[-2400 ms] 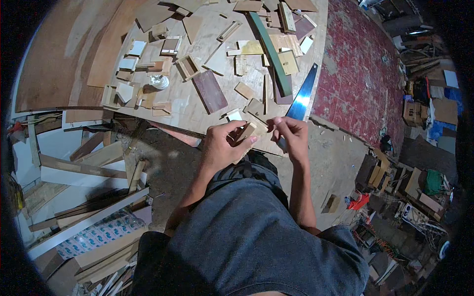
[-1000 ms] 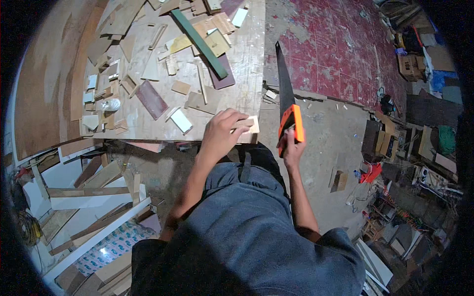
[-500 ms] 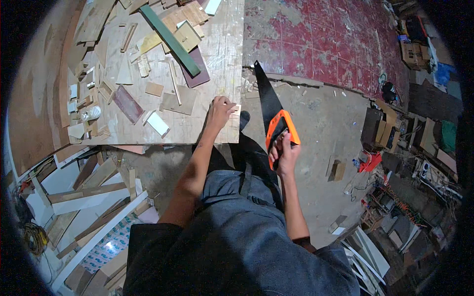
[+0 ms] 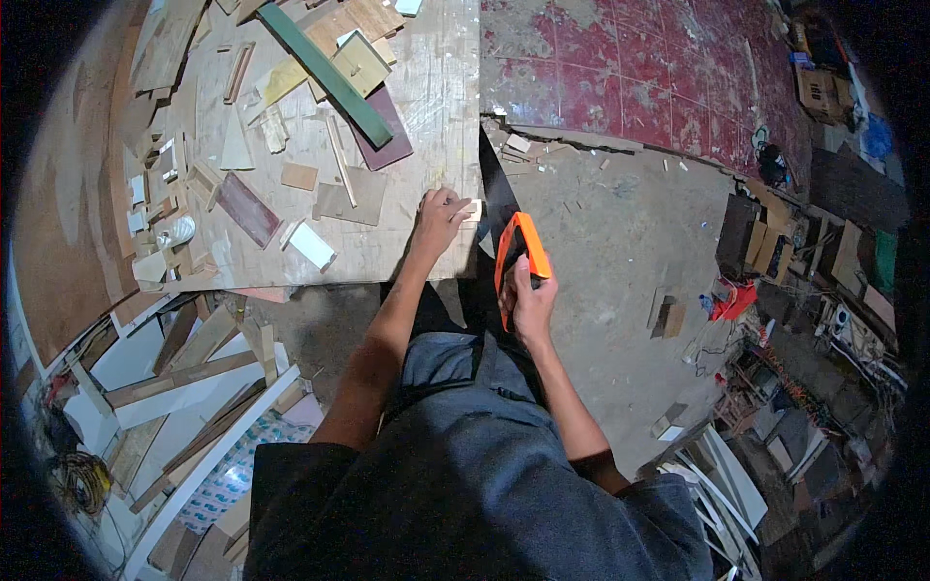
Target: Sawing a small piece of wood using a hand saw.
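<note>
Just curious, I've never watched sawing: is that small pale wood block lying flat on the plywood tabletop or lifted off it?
Flat. The small pale wood block lies at the plywood tabletop edge, pressed down by the left hand.

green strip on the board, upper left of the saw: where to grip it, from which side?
Probably the lower end of the long green strip: take it across its narrow width, coming from above. It lies flat and diagonal on top of the other offcuts, and that end sits nearest the left hand, over the dark red panel.
</note>
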`<state>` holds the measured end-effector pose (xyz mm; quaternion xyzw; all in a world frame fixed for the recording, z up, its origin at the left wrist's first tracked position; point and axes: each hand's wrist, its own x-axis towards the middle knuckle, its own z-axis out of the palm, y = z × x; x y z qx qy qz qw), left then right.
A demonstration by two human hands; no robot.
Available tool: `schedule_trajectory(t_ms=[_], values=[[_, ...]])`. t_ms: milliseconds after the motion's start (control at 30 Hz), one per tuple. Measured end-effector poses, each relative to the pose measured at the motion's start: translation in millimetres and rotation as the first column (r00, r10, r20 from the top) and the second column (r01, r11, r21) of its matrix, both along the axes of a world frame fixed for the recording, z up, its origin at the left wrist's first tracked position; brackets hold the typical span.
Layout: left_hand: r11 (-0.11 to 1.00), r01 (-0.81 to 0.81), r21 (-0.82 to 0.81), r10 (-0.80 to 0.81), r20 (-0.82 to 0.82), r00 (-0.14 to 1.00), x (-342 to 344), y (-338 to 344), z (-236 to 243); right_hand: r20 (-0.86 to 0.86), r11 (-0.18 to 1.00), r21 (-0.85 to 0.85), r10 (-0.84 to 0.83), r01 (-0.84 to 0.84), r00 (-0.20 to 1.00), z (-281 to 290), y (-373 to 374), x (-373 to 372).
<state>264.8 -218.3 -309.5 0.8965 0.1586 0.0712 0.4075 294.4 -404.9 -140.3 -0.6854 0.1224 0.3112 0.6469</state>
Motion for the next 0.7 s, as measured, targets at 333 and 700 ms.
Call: schedule_trajectory(t_ms=[333,700], values=[[0.999,0.016,-0.030,-0.015,0.045,0.999,10,0,-8,0.109,0.999,-0.032,0.045,-0.042,0.993,-18,-1,-10],[0.997,0.044,-0.056,-0.046,-0.031,0.998,9,3,-8,0.036,0.988,-0.078,0.136,-0.133,0.990,2,7,-2]])
